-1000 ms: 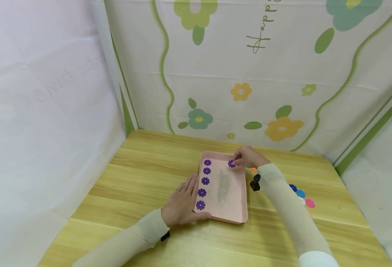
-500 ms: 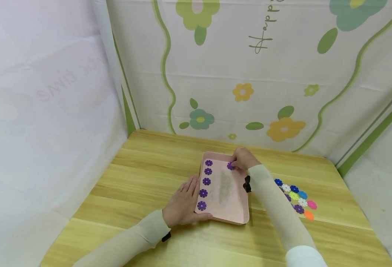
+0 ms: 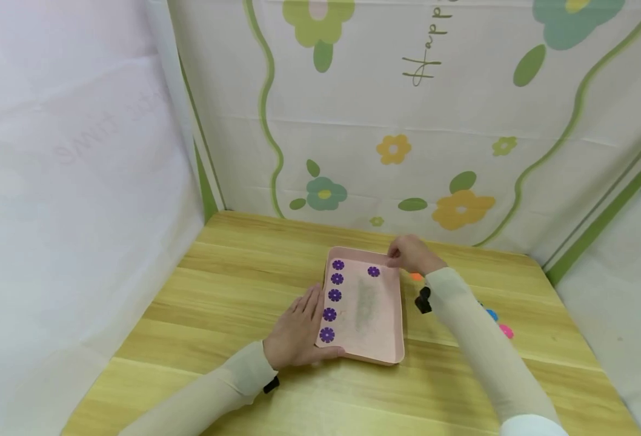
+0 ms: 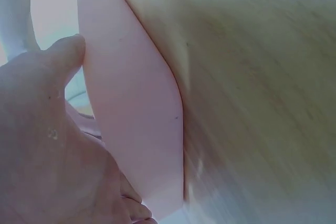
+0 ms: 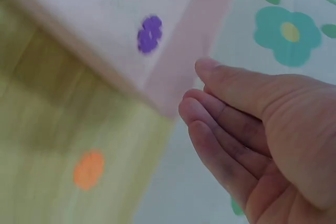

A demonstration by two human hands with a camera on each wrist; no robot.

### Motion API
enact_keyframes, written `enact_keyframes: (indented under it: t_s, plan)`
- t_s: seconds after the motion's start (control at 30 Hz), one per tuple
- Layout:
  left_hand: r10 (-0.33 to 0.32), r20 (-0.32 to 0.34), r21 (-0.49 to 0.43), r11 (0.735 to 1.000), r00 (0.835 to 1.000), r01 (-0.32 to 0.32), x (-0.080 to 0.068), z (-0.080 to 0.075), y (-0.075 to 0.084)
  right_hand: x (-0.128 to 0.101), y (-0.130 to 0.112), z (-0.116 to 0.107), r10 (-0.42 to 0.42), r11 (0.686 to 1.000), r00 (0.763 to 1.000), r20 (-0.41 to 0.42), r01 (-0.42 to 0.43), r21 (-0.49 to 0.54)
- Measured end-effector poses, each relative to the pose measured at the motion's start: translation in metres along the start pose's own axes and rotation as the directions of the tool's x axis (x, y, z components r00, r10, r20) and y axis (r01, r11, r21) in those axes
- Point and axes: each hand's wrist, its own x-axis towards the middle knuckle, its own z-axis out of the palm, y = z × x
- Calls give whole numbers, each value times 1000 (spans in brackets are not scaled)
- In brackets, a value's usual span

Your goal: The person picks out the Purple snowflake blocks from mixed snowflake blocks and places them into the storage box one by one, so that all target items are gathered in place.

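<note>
Left hand (image 3: 297,330) flat, fingers straight against shallow pink rectangular plastic tray (image 3: 381,357), right hand (image 3: 411,255) empty, fingers loosely relaxed above far corner, purple flower-shaped piece (image 3: 374,272) lying just beside it

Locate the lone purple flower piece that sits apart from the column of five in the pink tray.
In the head view, the lone purple flower lies in the pink tray at its far right corner, just left of the right hand and across from the column's top flower.

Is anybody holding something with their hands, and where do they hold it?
The left hand rests on the pink tray at its near left edge, steadying it. The right hand holds nothing, its fingers loose.
</note>
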Motion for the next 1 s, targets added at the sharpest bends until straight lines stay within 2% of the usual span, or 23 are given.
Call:
enact_keyframes:
  t_s: [0.17, 0.37, 0.7, 1.0]
  plan:
    - [-1, 7, -15, 1000, 1000, 1, 0, 0, -1, -30, 16, -22, -49, 999, 999, -5, 49, -11]
    - [12, 3, -49, 999, 1000, -11, -1, -1, -1, -68, 45, -30, -48, 999, 998, 41, 48, 1]
    - [29, 6, -92, 995, 1000, -29, -3, 0, -1, -120, 90, -13, 6, 1000, 997, 79, -5, -8]
    - [53, -5, -80, 995, 999, -53, -3, -3, 0, -140, 114, 15, 25, 1000, 997, 78, -26, 16]
